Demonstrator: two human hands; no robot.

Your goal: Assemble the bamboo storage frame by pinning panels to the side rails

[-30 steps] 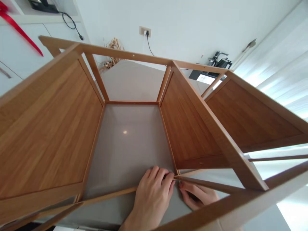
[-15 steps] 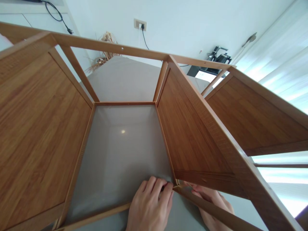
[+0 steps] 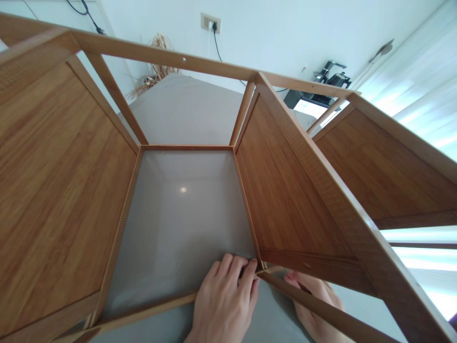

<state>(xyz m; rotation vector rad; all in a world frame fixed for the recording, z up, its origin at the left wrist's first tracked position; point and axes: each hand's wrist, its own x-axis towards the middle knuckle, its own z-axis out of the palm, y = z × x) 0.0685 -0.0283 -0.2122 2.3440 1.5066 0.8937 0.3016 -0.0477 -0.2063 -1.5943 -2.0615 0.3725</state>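
Note:
A wooden shelf frame with brown slatted panels stands before me. My left hand (image 3: pixel 226 295) is curled over the near lower rail (image 3: pixel 157 307), its fingertips close to the corner joint beneath the middle panel (image 3: pixel 285 186). On the other side of that corner is my right hand (image 3: pixel 316 297), partly covered by a slanting wooden post (image 3: pixel 307 300). Its thumb and fingers are pinched together beside the joint. Whatever lies between them is too small and hidden to make out.
Another panel (image 3: pixel 53 190) rises at the left, and a third panel (image 3: pixel 396 166) at the right. A grey covered surface (image 3: pixel 171 214) lies under the frame. Farther off are dried plants (image 3: pixel 159 64), a wall socket (image 3: pixel 210 23), a black kettle (image 3: pixel 339 80) and white curtains (image 3: pixel 424 90).
The camera view has shifted slightly, so the frame's top rail sits higher. My right hand has drawn slightly back from the corner; my left hand keeps its hold on the rail.

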